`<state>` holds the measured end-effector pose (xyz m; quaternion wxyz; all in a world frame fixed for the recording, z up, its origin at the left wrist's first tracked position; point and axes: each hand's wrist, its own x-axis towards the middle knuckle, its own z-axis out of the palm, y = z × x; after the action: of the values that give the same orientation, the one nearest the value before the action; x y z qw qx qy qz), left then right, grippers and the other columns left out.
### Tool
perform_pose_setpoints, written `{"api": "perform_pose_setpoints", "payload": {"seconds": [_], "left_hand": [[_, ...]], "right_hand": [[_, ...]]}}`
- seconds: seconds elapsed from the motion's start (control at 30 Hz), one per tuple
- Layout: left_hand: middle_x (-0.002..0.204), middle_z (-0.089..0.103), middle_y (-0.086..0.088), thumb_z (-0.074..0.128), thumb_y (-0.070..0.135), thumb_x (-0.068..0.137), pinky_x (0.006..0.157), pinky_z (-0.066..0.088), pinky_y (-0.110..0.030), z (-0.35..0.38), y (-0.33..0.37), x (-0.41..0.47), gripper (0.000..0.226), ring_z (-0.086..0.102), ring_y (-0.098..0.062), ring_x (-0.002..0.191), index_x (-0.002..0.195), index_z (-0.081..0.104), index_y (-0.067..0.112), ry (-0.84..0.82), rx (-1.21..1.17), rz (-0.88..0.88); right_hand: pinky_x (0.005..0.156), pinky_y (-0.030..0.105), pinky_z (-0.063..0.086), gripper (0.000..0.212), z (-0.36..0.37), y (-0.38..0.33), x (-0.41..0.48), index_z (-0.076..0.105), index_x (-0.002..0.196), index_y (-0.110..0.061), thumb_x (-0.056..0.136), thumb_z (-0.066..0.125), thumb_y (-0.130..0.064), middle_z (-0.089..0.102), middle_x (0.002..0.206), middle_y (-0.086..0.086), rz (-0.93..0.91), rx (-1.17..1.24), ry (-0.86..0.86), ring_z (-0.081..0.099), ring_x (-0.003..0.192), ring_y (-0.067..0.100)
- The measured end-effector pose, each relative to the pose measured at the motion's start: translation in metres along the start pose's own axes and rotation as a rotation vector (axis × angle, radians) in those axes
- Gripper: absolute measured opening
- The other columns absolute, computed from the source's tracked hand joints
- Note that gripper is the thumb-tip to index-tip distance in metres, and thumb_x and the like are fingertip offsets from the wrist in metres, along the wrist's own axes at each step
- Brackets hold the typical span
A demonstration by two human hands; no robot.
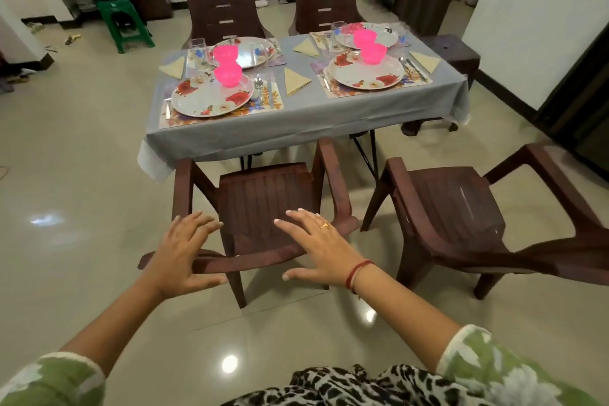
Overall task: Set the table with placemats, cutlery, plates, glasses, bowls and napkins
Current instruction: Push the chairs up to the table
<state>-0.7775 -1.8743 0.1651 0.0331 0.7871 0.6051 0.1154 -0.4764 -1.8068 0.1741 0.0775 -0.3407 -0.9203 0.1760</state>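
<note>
Now, with left hand [183, 250] and right hand [321, 247] spread-fingered over the chair [270, 194] rail beneath them, grip evenly and push straight toward the table [296, 122] beyond the fingertips.

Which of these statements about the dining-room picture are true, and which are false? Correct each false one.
1. Four pink bowls stand on plates. True.
2. The left hand and right hand carry plates. False: both are open, spread by the near chair's back, holding nothing.
3. The tablecloth is grey. True.
4. The napkins are rolled inside the bowls. False: they lie folded in triangles on the tablecloth.
</note>
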Motion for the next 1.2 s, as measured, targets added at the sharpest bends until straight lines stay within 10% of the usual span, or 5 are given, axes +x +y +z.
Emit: {"api": "perform_pose_setpoints", "payload": {"seconds": [0.33,0.67,0.87,1.03,1.2], "left_hand": [[0.142,0.038,0.000,0.054,0.056,0.083,0.115,0.018,-0.047,0.080,0.289,0.106,0.062,0.021,-0.020,0.143,0.135,0.039,0.025,0.275,-0.299,0.122],[0.160,-0.001,0.001,0.049,0.078,0.073,0.116,-0.008,-0.050,0.141,0.563,0.240,0.097,-0.017,-0.018,0.145,0.149,0.016,0.029,-0.106,-0.307,0.315],[0.124,0.058,-0.006,0.038,0.068,0.084,0.095,0.042,-0.043,0.165,0.602,0.256,0.066,0.056,-0.030,0.113,0.131,0.040,0.022,-0.402,0.059,0.222],[0.130,0.056,-0.001,0.007,0.073,0.075,0.079,0.049,-0.038,0.168,0.593,0.251,0.082,0.062,-0.029,0.105,0.143,0.029,0.034,-0.332,0.060,0.256],[0.122,0.062,0.000,0.024,0.058,0.089,0.077,0.050,-0.036,0.159,0.566,0.261,0.061,0.064,-0.027,0.101,0.142,0.036,0.030,-0.260,0.121,0.236]], "right_hand": [[0.105,0.040,0.036,0.058,-0.103,0.148,-0.197,0.042,0.134,-0.021,0.084,0.056,-0.047,0.037,0.138,0.009,0.140,-0.161,0.739,0.039,0.128,0.026],[0.109,0.057,0.025,0.089,-0.169,0.370,-0.436,0.043,0.139,-0.025,0.073,0.034,-0.083,0.040,0.143,0.010,0.723,-0.272,0.275,0.038,0.131,0.032],[0.109,0.051,0.026,0.083,-0.178,0.422,-0.458,0.049,0.133,-0.033,0.071,0.037,-0.086,0.055,0.133,-0.003,0.489,-0.340,-0.011,0.049,0.126,0.021],[0.095,0.051,0.043,0.080,-0.180,0.433,-0.433,0.046,0.134,-0.028,0.067,0.043,-0.072,0.064,0.121,-0.006,0.419,-0.421,-0.027,0.061,0.113,0.022],[0.095,0.046,0.045,0.080,-0.180,0.437,-0.397,0.049,0.134,-0.028,0.068,0.045,-0.074,0.064,0.120,-0.008,0.346,-0.424,-0.043,0.062,0.110,0.018]]}}
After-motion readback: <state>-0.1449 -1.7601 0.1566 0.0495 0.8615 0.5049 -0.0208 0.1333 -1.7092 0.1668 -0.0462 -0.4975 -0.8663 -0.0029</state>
